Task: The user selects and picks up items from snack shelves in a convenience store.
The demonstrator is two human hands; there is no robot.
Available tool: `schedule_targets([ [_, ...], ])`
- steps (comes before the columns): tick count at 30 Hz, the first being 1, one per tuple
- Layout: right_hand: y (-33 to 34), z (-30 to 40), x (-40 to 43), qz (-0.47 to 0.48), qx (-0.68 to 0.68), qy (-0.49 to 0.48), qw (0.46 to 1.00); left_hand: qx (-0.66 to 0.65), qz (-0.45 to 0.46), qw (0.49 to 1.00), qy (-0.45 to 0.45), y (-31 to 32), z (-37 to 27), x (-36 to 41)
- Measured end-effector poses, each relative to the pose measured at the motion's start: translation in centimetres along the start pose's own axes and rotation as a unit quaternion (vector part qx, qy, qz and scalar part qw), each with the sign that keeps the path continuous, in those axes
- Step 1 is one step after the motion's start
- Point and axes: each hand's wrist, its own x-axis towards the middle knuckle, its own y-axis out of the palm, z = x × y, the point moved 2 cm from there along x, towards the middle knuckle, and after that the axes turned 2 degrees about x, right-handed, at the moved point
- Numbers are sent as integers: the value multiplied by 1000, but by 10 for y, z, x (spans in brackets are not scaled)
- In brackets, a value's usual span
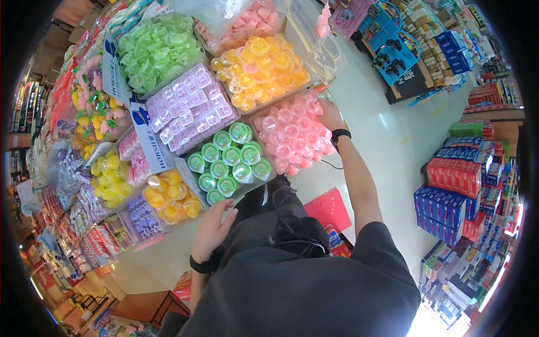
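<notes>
My right hand point(330, 114) is at the far right edge of a clear bin full of pink plastic-cupped sweets point(290, 130). Its fingertips are against the outermost cups, and the cups and bin edge partly hide them, so a grip cannot be made out. My left hand point(215, 227) hangs just in front of the bin of green-lidded jelly cups point(231, 156), empty, with thumb and fingers apart. Beyond these lie light purple square cups point(191, 105) and yellow-orange flower-shaped sweets point(263, 69). A bin of orange cups point(172, 196) stands left of the green lids.
Light green packets point(162, 52) and pink sweets point(254, 21) fill the back bins. Printed card signs point(151, 139) stand between bins. Stacked blue and red boxes point(452, 172) are on the right, with a blue display point(396, 54) farther back. A red sheet point(329, 208) is beside my legs.
</notes>
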Motion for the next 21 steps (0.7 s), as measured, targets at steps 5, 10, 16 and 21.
schedule_targets([
  [5, 3, 4, -6, 7, -18, 29, 999, -7, 1, 1000, 0, 1, 6, -2],
  [10, 11, -17, -4, 4, -23, 23, 999, -41, -15, 999, -15, 5, 20, -9],
  [16, 8, -21, -1, -13, 13, -8, 1000, -63, -25, 996, -52, 10, 40, -20],
  [21, 8, -2, 1, -10, -34, 32, 999, -85, -36, 993, -77, 9, 51, -28],
])
